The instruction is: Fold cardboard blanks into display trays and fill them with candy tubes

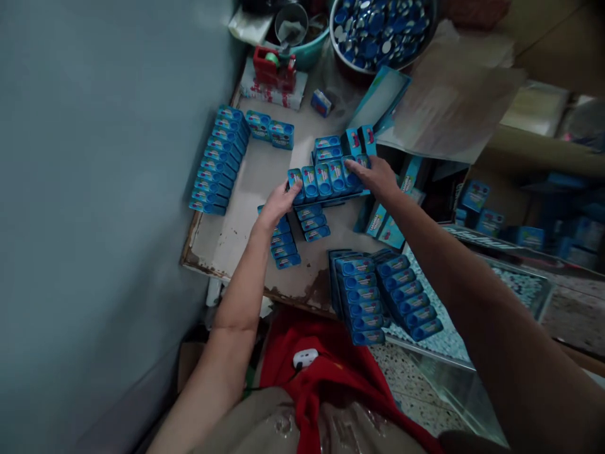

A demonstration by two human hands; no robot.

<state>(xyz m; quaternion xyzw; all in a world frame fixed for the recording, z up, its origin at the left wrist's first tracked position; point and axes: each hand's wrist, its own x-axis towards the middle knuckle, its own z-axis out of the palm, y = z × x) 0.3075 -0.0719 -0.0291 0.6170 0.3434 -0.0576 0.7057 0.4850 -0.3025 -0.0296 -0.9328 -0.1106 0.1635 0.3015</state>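
A row of several small blue packs [323,180] is pressed between my two hands above the middle of the table. My left hand [280,203] grips the row's left end, thumb on top. At the right end my right hand [375,176] holds it, thumb over the packs. Beneath and in front of the row stand short columns of similar packs [314,223], partly hidden. More packs [327,144] lie just behind it. A long column of packs [216,161] lines the table's left side, and two larger stacks [363,296] sit near the front right edge.
The worn table [236,243] meets a wall at left. At the back are a red tape dispenser [271,68], a small box [321,103] and a bowl of blue and silver discs [338,38]. A tray of pale pellets [515,284] and an open carton [501,151] are at right.
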